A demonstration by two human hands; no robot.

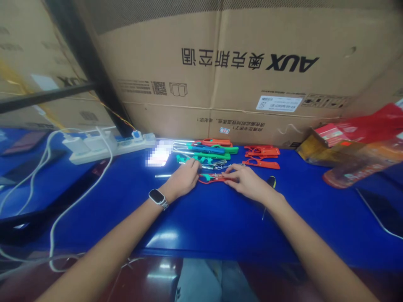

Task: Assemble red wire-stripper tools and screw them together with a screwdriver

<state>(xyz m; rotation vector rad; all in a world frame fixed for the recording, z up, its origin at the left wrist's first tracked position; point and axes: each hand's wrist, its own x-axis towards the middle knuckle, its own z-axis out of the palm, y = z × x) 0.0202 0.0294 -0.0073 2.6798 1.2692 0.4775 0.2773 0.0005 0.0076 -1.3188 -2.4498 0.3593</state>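
Note:
My left hand [185, 177], a watch on its wrist, has its fingers closed at the left end of a red plastic handle shell [217, 178]. That shell lies flat and open-faced, with a green trigger-like piece [207, 178] and small metal parts inside. A thin metal rod [162, 176] sticks out to the left beyond my left hand. At the shell's right end, my right hand [244, 178] pinches with thumb and fingertips; any tiny part between them is too small to make out. Just behind lie loose green pieces [201, 160] and small metal parts [220, 163].
Behind are finished-looking blue [208, 149] and green handles with rods, and several red shells [262, 152]. A screwdriver [271, 181] lies by my right wrist. Left stand a glowing phone [159, 153] and power strip [94, 153]; right, an orange bottle [362, 165]. A cardboard box [239, 84] walls the back.

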